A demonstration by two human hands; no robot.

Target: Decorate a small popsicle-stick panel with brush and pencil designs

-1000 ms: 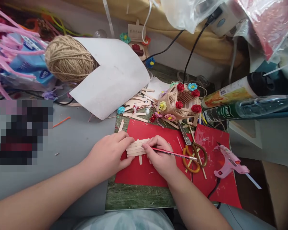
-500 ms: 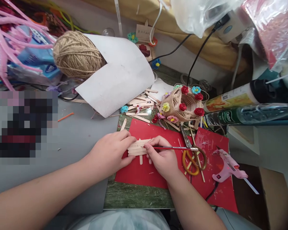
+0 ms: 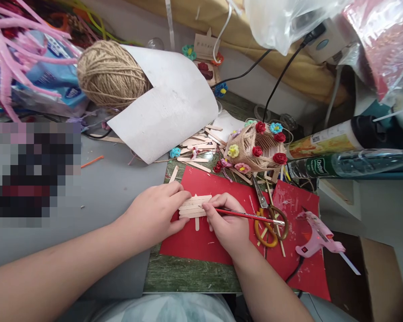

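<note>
A small panel of popsicle sticks (image 3: pixel 192 207), laid side by side over a crossing stick, rests on red paper (image 3: pixel 201 243). My left hand (image 3: pixel 161 210) grips the panel's left end between thumb and fingers. In my right hand (image 3: pixel 229 221) is a red pencil (image 3: pixel 251 215), its tip on or just above the sticks and its far end pointing right. Scissors with amber handles (image 3: pixel 270 223) lie to the right, beneath the pencil's end. Just beyond sits a twine-wrapped basket (image 3: pixel 246 154) trimmed with red, yellow, pink and blue flowers.
A pink glue gun (image 3: pixel 317 235) lies at the right on red paper. Loose popsicle sticks (image 3: pixel 199 143) are heaped behind the panel. Further back are a twine ball (image 3: pixel 112 74) and curled white paper (image 3: pixel 174 107). A plastic bottle (image 3: pixel 366 162) lies on the right.
The pencil has tilted, its far end swinging down toward me while its tip stays near the panel. My left hand holds its place on the sticks.
</note>
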